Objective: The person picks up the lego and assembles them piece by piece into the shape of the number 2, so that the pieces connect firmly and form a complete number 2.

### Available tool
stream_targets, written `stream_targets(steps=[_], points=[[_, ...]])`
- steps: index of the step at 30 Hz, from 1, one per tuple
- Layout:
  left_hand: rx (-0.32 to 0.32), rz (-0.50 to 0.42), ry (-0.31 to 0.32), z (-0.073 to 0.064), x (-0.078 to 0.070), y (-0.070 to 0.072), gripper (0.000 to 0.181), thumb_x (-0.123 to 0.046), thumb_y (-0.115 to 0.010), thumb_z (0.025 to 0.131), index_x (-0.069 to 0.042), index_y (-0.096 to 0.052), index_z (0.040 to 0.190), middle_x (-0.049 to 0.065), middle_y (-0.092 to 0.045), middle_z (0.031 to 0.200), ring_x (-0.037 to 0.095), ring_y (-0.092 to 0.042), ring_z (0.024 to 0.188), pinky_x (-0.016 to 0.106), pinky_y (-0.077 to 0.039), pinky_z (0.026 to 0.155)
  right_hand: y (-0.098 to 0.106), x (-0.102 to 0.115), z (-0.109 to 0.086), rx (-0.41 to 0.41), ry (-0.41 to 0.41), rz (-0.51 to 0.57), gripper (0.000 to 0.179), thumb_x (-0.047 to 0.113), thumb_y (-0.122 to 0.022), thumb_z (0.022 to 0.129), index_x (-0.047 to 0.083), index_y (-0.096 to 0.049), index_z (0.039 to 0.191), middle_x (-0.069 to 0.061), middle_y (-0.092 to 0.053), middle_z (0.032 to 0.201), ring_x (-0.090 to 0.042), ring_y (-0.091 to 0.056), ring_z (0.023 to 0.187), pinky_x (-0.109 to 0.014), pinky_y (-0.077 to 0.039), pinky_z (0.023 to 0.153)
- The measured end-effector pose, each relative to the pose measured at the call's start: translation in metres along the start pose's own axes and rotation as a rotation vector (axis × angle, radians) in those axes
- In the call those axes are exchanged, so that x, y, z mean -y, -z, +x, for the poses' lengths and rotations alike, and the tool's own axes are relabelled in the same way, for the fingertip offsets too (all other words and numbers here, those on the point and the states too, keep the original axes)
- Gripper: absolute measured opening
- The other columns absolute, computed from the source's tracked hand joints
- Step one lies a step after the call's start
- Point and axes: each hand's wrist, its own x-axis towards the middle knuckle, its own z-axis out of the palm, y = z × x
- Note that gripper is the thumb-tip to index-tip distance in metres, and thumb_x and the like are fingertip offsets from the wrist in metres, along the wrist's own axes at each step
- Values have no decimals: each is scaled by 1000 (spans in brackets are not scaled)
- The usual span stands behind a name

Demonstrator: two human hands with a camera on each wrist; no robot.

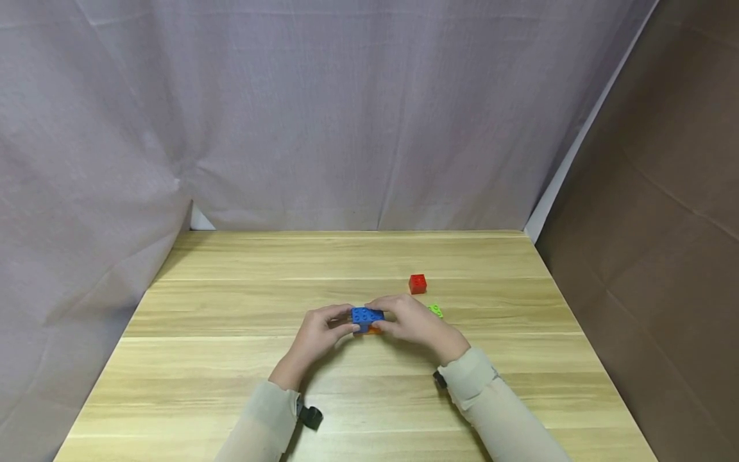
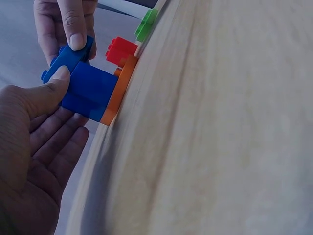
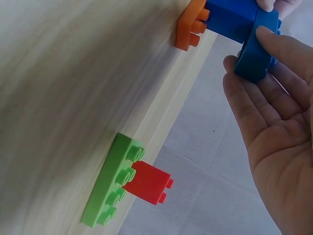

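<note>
A flat studded blue brick [image 1: 365, 314] lies across the top of a taller blue block [image 2: 90, 90], which stands on a flat orange brick [image 2: 120, 90] on the table. My left hand [image 1: 317, 330] grips the left end of the flat blue brick, thumb on its near side. At the other end, my right hand [image 1: 412, 321] pinches the same brick between thumb and fingers. In the right wrist view this end [image 3: 254, 56] juts out beyond the block, over the orange brick's bare studs.
A red brick [image 1: 417, 284] stands farther back, right of the stack. Partly hidden behind my right hand is a flat green brick [image 3: 107, 186] with studs up. A grey curtain [image 1: 346, 115] hangs behind the wooden table [image 1: 242, 269]; brown cloth [image 1: 652, 212] borders the right.
</note>
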Motion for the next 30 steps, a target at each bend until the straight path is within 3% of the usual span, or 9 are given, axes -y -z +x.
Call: stream_targets(steps=[20, 30], points=[[6, 23, 2, 0, 0, 1, 42, -29, -82, 86, -15, -72, 124, 1, -72, 119, 11, -70, 100, 22, -56, 86, 1, 3, 2, 7, -22, -4, 35, 18, -73, 95, 12, -69, 129, -2, -69, 127, -15, -63, 117, -33, -52, 99], [-1, -22, 28, 0, -4, 1, 43, -23, -84, 84, -11, -72, 124, 7, -72, 118, 12, -72, 97, 22, -57, 84, 1, 2, 2, 6, -14, 14, 34, 18, -72, 95, 11, -69, 128, -1, -69, 126, -14, -64, 115, -31, -53, 98]])
